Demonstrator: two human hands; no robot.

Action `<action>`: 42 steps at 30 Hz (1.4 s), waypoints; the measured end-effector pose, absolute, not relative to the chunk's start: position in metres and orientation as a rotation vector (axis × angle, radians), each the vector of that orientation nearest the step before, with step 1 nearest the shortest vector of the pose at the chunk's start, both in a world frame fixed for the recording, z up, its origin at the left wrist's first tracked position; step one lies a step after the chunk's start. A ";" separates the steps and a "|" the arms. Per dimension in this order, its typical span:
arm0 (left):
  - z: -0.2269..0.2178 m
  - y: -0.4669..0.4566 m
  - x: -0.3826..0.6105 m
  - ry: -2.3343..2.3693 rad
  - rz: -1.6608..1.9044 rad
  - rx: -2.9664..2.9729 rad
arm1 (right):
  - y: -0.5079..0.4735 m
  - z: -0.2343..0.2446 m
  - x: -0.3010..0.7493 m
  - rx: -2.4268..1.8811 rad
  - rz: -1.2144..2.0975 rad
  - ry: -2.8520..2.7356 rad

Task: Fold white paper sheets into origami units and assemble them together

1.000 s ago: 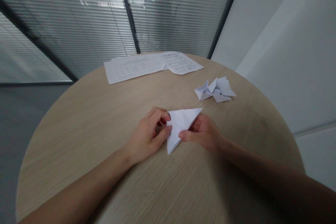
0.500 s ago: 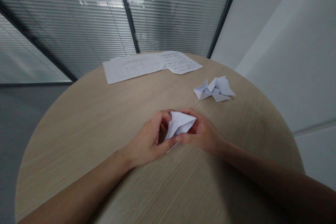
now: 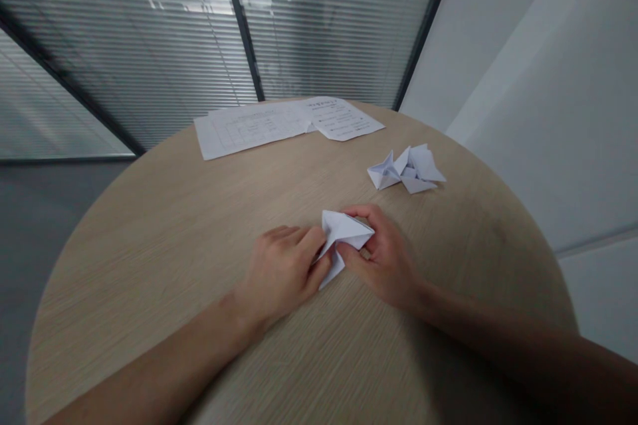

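Note:
A piece of folded white paper, with pointed corners and a flap hanging toward me, is held between both hands just above or on the table. My left hand pinches its left edge, fingers curled and thumb against the lower flap. On the other side my right hand grips the paper's right part, thumb in front and fingers behind. The fingertips of both hands are partly hidden by the paper.
Farther back to the right lie folded white paper shapes, touching or overlapping. Printed sheets rest at the far edge of the round wooden table. Beyond stand a glass partition with blinds and a white wall.
My left hand has turned over, its knuckles now upward, and its thumb has moved away from the right thumb. The lower flap of the paper shows more. My right hand keeps its grip.

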State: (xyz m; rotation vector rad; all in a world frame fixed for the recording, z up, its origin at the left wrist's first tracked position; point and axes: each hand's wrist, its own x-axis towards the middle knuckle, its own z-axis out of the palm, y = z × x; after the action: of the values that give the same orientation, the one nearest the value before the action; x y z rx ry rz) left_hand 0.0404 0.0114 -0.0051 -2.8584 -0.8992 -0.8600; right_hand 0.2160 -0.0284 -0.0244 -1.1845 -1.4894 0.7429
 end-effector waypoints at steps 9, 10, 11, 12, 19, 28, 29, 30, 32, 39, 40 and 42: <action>-0.007 0.009 0.041 -1.132 -0.978 -2.761 | -0.029 -0.027 0.216 -1.287 0.601 -1.538; -0.007 0.010 0.040 -1.192 -0.995 -2.770 | -0.029 -0.026 0.217 -1.276 0.599 -1.550; -0.007 0.011 0.039 -1.252 -1.008 -2.787 | -0.029 -0.025 0.218 -1.260 0.599 -1.564; -0.007 0.013 0.038 -1.308 -1.018 -2.809 | -0.029 -0.025 0.220 -1.242 0.605 -1.583; -0.009 0.030 0.023 -1.263 -0.861 -2.956 | -0.014 -0.029 0.242 -1.223 0.592 -1.797; -0.012 0.043 0.009 -0.737 -0.650 -3.317 | -0.014 -0.029 0.264 -1.193 0.254 -2.273; -0.010 0.043 0.009 -0.725 -0.648 -3.342 | -0.015 -0.028 0.264 -1.207 0.250 -2.283; -0.008 0.043 0.009 -0.715 -0.658 -3.354 | -0.016 -0.026 0.263 -1.222 0.253 -2.287; -0.006 0.041 0.011 -0.707 -0.674 -3.353 | -0.017 -0.024 0.260 -1.259 0.257 -2.281; -0.011 0.039 0.021 -0.926 -0.606 -3.119 | -0.012 -0.029 0.248 -1.500 0.137 -2.212; -0.013 0.039 0.022 -0.972 -0.581 -3.077 | -0.012 -0.029 0.247 -1.549 0.122 -2.197; -0.016 0.039 0.023 -1.031 -0.554 -3.023 | -0.013 -0.027 0.244 -1.603 0.118 -2.179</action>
State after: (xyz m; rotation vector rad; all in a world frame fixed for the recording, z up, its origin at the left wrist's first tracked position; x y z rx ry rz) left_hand 0.0230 0.0389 -0.0158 -3.0232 -1.0314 -0.5535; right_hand 0.2436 -0.0134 -0.0269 -1.6033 -2.1791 0.1184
